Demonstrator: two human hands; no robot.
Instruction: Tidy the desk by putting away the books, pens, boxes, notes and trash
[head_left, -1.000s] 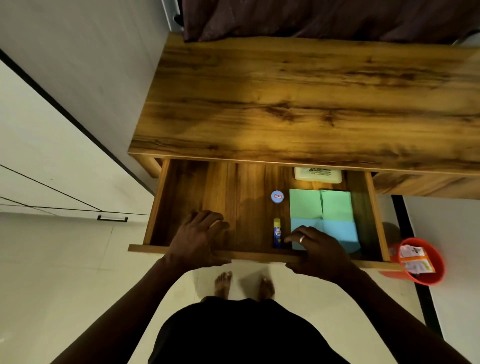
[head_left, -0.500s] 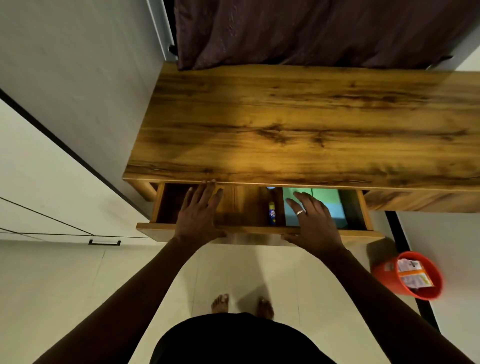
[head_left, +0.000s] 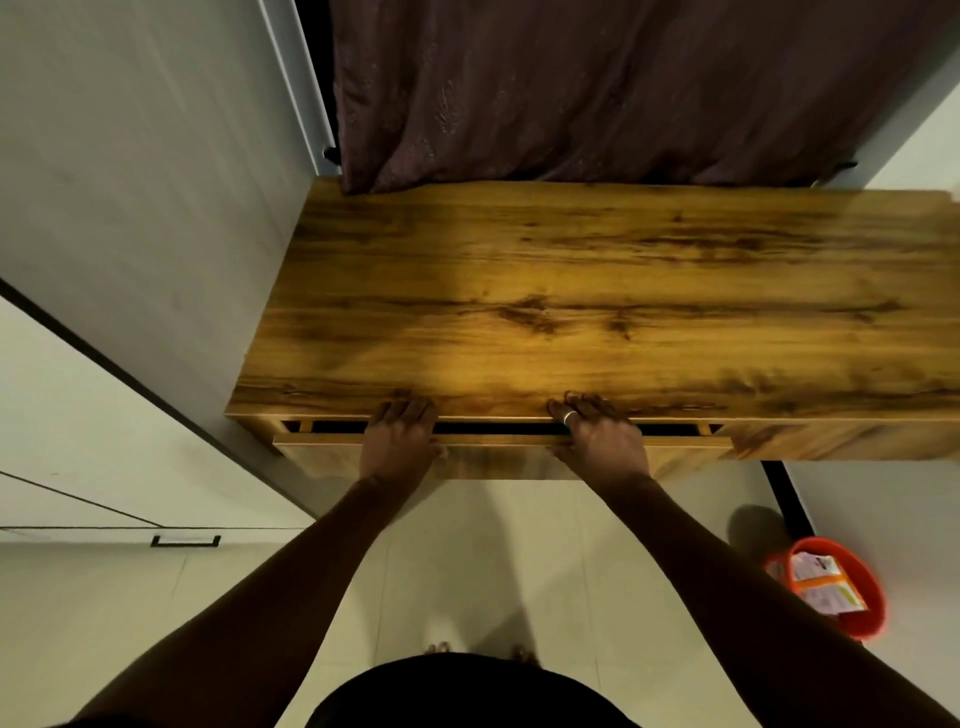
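One drawer (head_left: 498, 451) sits under the front edge of the wooden desk (head_left: 597, 301), drawn out only a sliver, so that a thin dark gap shows above its front panel; nothing inside it can be seen. Both hands lie flat on the top edge of that panel with fingers spread and pointing toward the desk, gripping nothing. The left hand (head_left: 399, 439) rests left of centre, its fingertips touching the desk's front lip. The right hand (head_left: 597, 436) rests right of centre, a ring (head_left: 570, 415) on one finger, its fingertips likewise at the lip. Both forearms stretch forward, nearly straight. On the floor to the right, well apart from the desk, stands an orange bin (head_left: 831, 592) holding crumpled printed wrappers (head_left: 821, 582). A dark curtain (head_left: 597, 88) hangs behind the desk.
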